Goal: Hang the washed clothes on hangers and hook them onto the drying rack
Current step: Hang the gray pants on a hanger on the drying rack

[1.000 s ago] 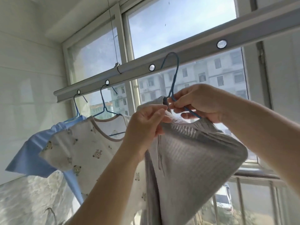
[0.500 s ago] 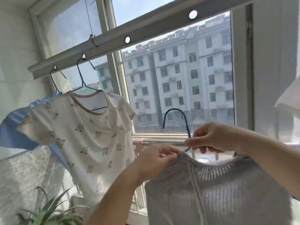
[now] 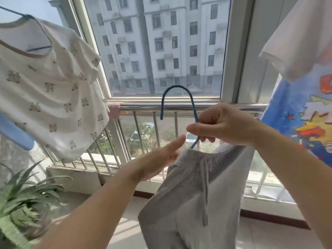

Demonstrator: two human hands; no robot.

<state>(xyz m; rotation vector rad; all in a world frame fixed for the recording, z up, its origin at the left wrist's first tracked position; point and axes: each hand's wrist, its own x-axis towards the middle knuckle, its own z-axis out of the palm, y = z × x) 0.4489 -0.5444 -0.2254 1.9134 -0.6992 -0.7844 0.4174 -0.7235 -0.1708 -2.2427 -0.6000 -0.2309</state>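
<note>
A grey ribbed garment [image 3: 195, 200] with a drawstring hangs from a blue hanger [image 3: 177, 90] whose hook stands up in front of the window. My right hand [image 3: 224, 126] pinches the hanger's neck just below the hook. My left hand [image 3: 158, 159] is beside the garment's left top edge with fingers straight, holding nothing. The drying rack bar is out of view above. A white bear-print top [image 3: 52, 90] hangs at the left on its own blue hanger [image 3: 34, 49].
A white and blue printed shirt [image 3: 305, 87] hangs at the right. A metal railing [image 3: 161, 106] runs below the window. A potted plant [image 3: 23, 200] sits at the lower left. A light blue garment [image 3: 16, 133] hangs behind the bear-print top.
The hanger with the grey garment has come down from the rack bar to railing height. My left hand has let go of the garment's edge and straightened its fingers. The view has tilted down.
</note>
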